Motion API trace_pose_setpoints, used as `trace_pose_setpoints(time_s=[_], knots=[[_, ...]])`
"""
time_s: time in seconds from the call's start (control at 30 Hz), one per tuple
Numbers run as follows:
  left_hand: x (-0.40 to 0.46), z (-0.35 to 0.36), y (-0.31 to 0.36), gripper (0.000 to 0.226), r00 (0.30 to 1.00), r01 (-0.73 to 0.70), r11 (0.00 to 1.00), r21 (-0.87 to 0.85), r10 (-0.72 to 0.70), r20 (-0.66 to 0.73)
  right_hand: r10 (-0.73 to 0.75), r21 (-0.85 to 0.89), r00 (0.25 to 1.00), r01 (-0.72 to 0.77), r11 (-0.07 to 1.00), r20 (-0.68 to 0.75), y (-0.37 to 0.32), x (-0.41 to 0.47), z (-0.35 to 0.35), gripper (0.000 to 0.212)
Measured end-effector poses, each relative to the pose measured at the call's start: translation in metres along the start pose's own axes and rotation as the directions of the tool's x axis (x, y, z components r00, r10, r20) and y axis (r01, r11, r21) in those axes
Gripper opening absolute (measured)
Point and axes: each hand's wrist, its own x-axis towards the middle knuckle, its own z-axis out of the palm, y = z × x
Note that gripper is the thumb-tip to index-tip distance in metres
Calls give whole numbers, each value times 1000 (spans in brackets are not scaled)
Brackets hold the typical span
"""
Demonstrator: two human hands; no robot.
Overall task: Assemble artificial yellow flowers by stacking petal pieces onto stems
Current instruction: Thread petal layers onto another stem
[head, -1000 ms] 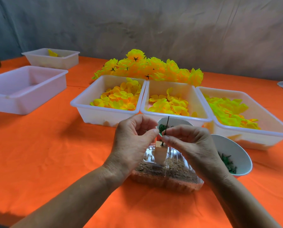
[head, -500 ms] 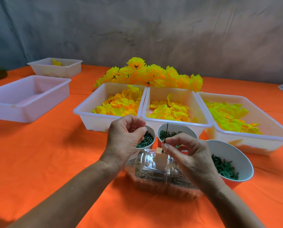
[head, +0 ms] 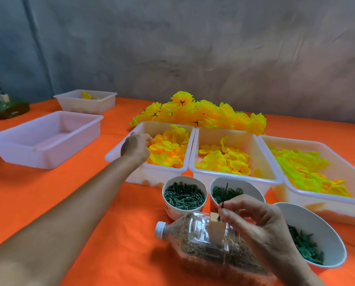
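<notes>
My right hand [head: 255,219] pinches a thin dark green stem [head: 224,197] that stands upright in a pale block [head: 215,228] fixed on a sand-filled clear bottle [head: 193,242] lying on its side. My left hand [head: 136,148] reaches into the leftmost white petal tray [head: 118,151], fingers curled over the orange-yellow petals [head: 168,149]; whether it grips one is hidden. Two more trays hold yellow petals [head: 224,159] and yellow-green petals [head: 302,168]. Finished yellow flowers [head: 199,114] are heaped behind the trays.
Three white cups stand near the bottle: green pegs [head: 183,197], green rings [head: 232,191], green calyx pieces [head: 304,244]. A large white tub [head: 46,139] and a smaller one [head: 85,100] sit at the left on the orange tablecloth [head: 48,193]. A grey wall rises behind.
My left hand left the stem and stretched forward to the leftmost petal tray. My right hand stayed on the stem. The camera tilted up, showing the cups and the bottle's cap.
</notes>
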Motion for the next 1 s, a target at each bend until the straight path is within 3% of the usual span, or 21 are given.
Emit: trace_pose_setpoints(time_s=[0.13, 0.23, 0.3, 0.37, 0.4, 0.47, 0.53, 0.63, 0.67, 0.83, 1.0], knots=[[23, 16, -3, 49, 958, -131, 973, 191, 75, 278, 23, 44, 999, -25, 999, 36, 1, 2, -1, 4], [29, 27, -2, 33, 930, -201, 963, 178, 131, 345, 54, 93, 998, -56, 994, 30, 0, 3, -2, 7], [31, 27, -2, 15, 937, -192, 977, 96, 154, 313, 65, 106, 998, -67, 992, 23, 0, 5, -2, 9], [32, 22, 0, 11, 966, -117, 981, -157, 149, 212, 68, 100, 997, -70, 993, 29, 0, 6, -3, 8], [32, 18, 2, 17, 979, -48, 934, -353, 114, 169, 66, 100, 997, -69, 993, 31, 0, 7, -3, 9], [28, 6, 8, 30, 986, 65, 728, -682, 58, 156, 73, 121, 997, -76, 990, 30, 0, 7, -3, 8], [19, -6, 17, 25, 977, 116, 582, -805, 79, 198, 88, 154, 996, -92, 984, 31, -1, 6, -3, 7], [4, -23, 31, 13, 951, 185, 401, -897, 158, 267, 106, 188, 993, -115, 975, 58, -5, 6, -2, 3], [-2, -27, 36, 11, 942, 200, 345, -917, 190, 277, 103, 181, 993, -111, 977, 56, -4, 6, -2, 11], [-38, -43, 59, 7, 882, 265, 172, -949, 354, 310, 111, 142, 993, -116, 983, 41, -8, 6, -1, 21], [-69, -55, 79, 10, 833, 296, 125, -947, 452, 320, 194, 135, 979, -202, 970, 69, -10, 3, -3, 11]])
